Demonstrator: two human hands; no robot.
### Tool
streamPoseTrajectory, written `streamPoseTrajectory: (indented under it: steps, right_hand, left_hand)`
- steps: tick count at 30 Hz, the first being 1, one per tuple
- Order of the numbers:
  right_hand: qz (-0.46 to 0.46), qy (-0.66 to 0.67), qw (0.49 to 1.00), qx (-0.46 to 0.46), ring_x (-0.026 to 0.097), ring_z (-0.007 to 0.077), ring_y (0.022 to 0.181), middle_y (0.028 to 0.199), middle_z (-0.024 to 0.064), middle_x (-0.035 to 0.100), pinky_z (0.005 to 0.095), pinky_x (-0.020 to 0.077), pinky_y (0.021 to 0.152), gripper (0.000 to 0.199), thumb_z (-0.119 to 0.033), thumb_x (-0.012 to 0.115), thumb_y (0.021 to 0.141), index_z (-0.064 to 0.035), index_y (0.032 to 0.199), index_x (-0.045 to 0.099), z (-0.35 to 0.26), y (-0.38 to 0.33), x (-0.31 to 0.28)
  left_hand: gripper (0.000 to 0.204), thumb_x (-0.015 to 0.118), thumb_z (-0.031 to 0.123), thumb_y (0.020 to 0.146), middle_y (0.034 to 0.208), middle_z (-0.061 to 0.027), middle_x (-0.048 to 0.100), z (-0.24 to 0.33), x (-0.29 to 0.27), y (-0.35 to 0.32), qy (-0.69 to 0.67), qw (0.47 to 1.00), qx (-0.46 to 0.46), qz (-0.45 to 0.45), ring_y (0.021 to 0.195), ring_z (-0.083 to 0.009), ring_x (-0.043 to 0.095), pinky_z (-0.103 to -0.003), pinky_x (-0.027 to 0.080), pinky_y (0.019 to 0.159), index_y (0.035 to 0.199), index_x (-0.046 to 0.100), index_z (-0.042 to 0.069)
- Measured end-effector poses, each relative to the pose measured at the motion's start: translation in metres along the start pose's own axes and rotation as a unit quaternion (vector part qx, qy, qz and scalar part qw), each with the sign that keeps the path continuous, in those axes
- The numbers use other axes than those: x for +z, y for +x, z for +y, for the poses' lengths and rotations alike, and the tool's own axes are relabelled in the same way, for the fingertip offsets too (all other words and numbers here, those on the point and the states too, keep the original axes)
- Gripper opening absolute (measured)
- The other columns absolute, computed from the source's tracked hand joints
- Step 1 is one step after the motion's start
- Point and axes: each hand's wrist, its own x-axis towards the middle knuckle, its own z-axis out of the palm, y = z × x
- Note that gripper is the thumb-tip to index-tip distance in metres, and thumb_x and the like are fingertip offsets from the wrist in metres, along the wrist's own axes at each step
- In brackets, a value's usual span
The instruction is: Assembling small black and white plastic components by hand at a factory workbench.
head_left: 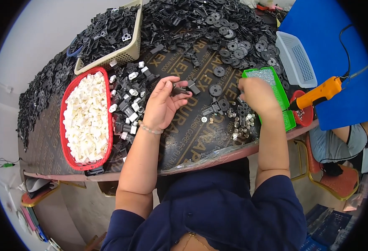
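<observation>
Table (184, 129) was heaped with black parts (171, 19), far side. Dark piece (178, 90) was held in left hand (159, 103); right hand (258, 95) was seen by green tray (290, 120), grip hidden.

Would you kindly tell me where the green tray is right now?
In the head view, the green tray is on the right of the table, partly hidden by the right hand, with the red bowl to its right.
</observation>
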Motion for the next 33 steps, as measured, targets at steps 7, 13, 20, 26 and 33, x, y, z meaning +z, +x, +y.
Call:
streamPoseTrajectory:
  steps: [7,13,20,26,33]
  right_hand:
    - [-0.069,-0.016,0.997,0.039,0.066,0.0417,0.094,0.093,0.0232,0.068,0.0485,0.0533,0.081,0.039,-0.007,0.08,0.072,0.0029,0.103,0.06,-0.001,-0.017,0.039]
    - [0.07,0.009,0.997,-0.026,0.064,0.0426,0.093,0.097,0.0245,0.065,0.0455,0.054,0.082,0.03,-0.001,0.077,0.073,0.0036,0.099,0.062,-0.011,0.016,0.046]
    - [0.075,0.528,0.841,-0.089,0.064,0.0082,0.083,0.092,0.0032,0.066,0.0232,0.0531,0.074,0.011,0.0,0.072,0.086,0.0025,0.094,0.066,-0.075,0.042,0.007]
    - [0.186,0.559,0.792,-0.159,0.065,0.0121,0.089,0.102,0.0084,0.067,0.0245,0.0542,0.074,0.015,0.001,0.072,0.085,0.0015,0.1,0.068,-0.091,0.042,0.06]
    - [0.099,0.477,0.867,-0.107,0.067,0.0177,0.101,0.11,0.0096,0.069,0.0282,0.0531,0.084,0.031,-0.005,0.08,0.076,0.0003,0.104,0.07,-0.08,0.036,0.046]
  left_hand:
    - [0.033,0.05,0.01,0.101,0.129,-0.0134,0.059,-0.005,0.006,0.001,0.073,0.997,0.023,0.033,0.094,-0.0208,0.065,-0.032,0.053,0.082,0.134,0.05,0.007]
    - [0.031,0.059,0.003,0.095,0.135,-0.0133,0.054,-0.021,0.003,0.001,0.126,0.988,0.059,0.073,0.097,-0.0209,0.065,-0.032,0.051,0.082,0.124,0.05,0.005]
    - [0.036,0.06,0.004,0.096,0.123,-0.0117,0.06,-0.008,0.005,0.001,0.003,0.999,0.038,0.029,0.105,-0.0223,0.065,-0.034,0.054,0.091,0.13,0.051,0.002]
    - [0.038,0.059,0.008,0.098,0.123,-0.01,0.061,-0.009,0.016,0.001,-0.051,0.998,0.044,-0.002,0.109,-0.02,0.063,-0.039,0.05,0.105,0.135,0.051,0.003]
    - [0.026,0.059,0.009,0.099,0.119,-0.0071,0.062,-0.013,0.004,0.002,-0.043,0.998,0.04,0.012,0.109,-0.0168,0.063,-0.036,0.054,0.099,0.124,0.054,0.006]
